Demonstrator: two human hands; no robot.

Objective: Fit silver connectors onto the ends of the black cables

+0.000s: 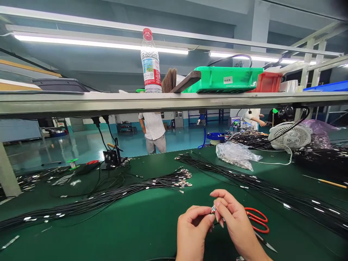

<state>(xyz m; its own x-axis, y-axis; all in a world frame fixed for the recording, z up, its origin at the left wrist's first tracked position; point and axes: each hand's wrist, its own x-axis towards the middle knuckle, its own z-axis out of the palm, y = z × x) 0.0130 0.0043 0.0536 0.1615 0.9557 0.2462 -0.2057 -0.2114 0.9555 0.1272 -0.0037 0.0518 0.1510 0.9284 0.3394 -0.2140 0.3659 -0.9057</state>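
Observation:
Close together over the green table mat (pixel 130 232), both hands pinch one small shiny metal connector (pixel 213 209). My left hand (pixel 193 226) is closed, thumb and forefinger at the connector's left side. From the other side my right hand (pixel 233 219) grips it between thumb and fingertips. A bit of dark cable seems to show below the fingers; most of it is hidden. Partly behind my right wrist lie red-handled scissors (pixel 257 219). Beyond the hands is a bundle of black cables (pixel 122 192) with metal ends. A second black cable bundle (pixel 244 177) runs off to the right.
An overhead shelf (pixel 108 101) carries a water bottle (pixel 151 69) and a green bin (pixel 227 79). Farther back stand a white fan (pixel 290 136) and a clear plastic bag (pixel 236 155). A thin wooden-handled tool (pixel 333 183) lies right. A person (pixel 153 128) stands beyond the table.

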